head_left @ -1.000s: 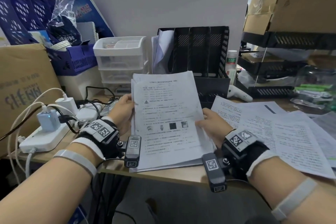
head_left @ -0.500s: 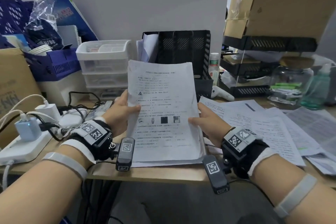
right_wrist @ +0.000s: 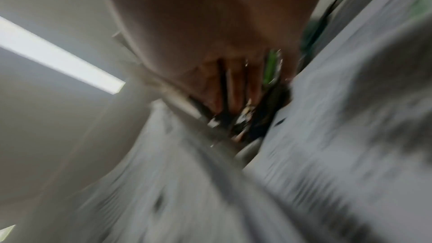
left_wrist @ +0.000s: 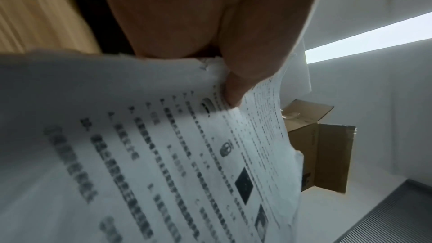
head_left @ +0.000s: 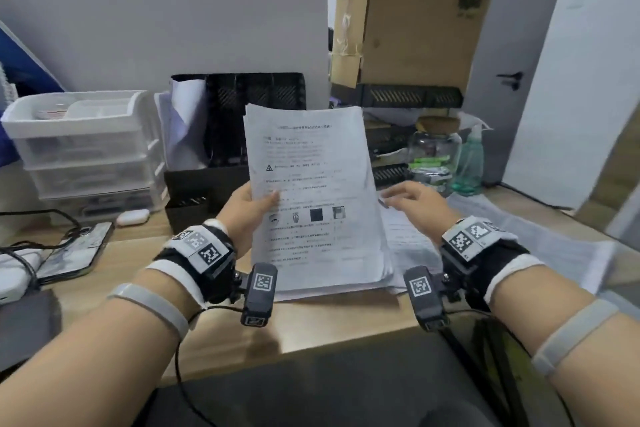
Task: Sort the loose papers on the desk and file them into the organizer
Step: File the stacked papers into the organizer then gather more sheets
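Wooden desk (head_left: 221, 326), printed paper stack (head_left: 311, 198) upright, left hand (head_left: 247, 215) pinching edge

At left we see a white drawer unit (head_left: 86, 149), with a phone (head_left: 74, 250) before it; at right, a cardboard box (head_left: 415, 17), a glass jar (head_left: 434, 152) and a green bottle (head_left: 471, 159).

One paper stack (head_left: 313, 198) and one black organizer (head_left: 239, 121) are counted. Two hands are seen: left hand (head_left: 247, 215), right hand (head_left: 415, 204). One drawer unit (head_left: 90, 149) is noted.
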